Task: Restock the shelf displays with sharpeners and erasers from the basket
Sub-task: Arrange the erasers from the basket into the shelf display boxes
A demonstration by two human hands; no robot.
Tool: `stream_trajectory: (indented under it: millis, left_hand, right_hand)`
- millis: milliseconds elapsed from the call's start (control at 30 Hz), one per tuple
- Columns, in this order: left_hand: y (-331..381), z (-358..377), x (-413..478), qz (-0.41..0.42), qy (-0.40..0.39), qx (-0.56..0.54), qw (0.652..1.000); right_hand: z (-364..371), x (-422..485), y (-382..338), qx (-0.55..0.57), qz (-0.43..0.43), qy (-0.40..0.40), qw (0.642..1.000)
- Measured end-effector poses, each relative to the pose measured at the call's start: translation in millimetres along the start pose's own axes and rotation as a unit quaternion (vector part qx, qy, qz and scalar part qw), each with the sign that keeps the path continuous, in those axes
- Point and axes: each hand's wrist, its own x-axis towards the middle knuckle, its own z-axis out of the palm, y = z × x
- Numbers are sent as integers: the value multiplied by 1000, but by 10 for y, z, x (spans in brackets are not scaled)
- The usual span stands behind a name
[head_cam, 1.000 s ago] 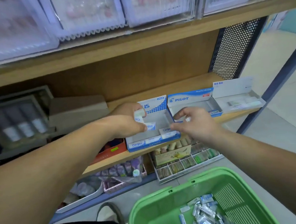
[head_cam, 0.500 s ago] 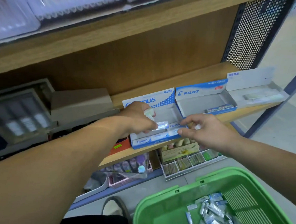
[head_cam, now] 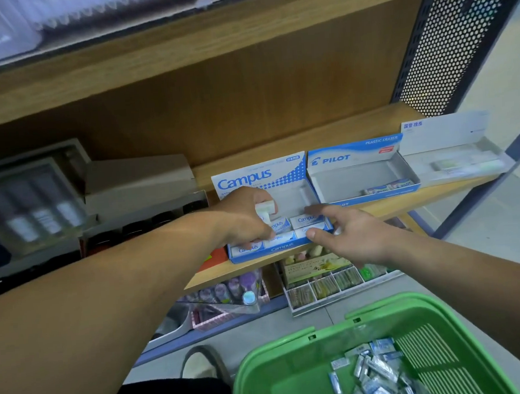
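Filling the Campus display box (head_cam: pixel 271 249), which sits at the front edge of the wooden shelf (head_cam: pixel 385 208), appears to be the step in hand. The left hand (head_cam: pixel 248 217) grips a white eraser (head_cam: pixel 265 207) over the Campus erasers (head_cam: pixel 303 220) already laid in the box. The right hand (head_cam: pixel 347 237), fingers loosely spread, touches the box's front right corner. The next move probably calls for seating that eraser in the open back row, then reaching into the green basket (head_cam: pixel 294 348) for more.

Soft, even light fills the scene, strongest at the right edge, where the floor (head_cam: pixel 518 215) washes out pale. The back of the shelf (head_cam: pixel 276 103) lies in dim brown shade. Motion blur smears the grey boxes (head_cam: pixel 31 206) at the left and the clear packs (head_cam: pixel 56 23) along the top. Lettering on the Campus box (head_cam: pixel 245 179) reads sharp. Wide-angle distortion curves the shelf boards.
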Motion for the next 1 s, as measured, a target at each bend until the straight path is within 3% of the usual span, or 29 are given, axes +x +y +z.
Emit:
stream_trajectory:
  millis: [167,367,500,600,767,1000]
  left_hand:
    - [-91,2,6,49,25,29,998]
    - [-14,-34,-50,56,16,-40,997]
    - [165,6,-178,96,-42,-87,991]
    - [281,67,-295,144,-69,-82,984]
    - [355,89,-379,148,-33,-86,985]
    - [386,42,-391,111,27,-162,980]
  right_hand:
    - [-12,-6,-10,12,9,-2,1000]
    - [-42,-33,-53,32,-1,16,999]
    - [-100,-52,-173,198,-9,97,975]
    - [-154,-86,-269,306,14,98,947]
    - [-225,-187,-359,375,29,89,922]
    - [-133,-174,-421,376,-5,127,918]
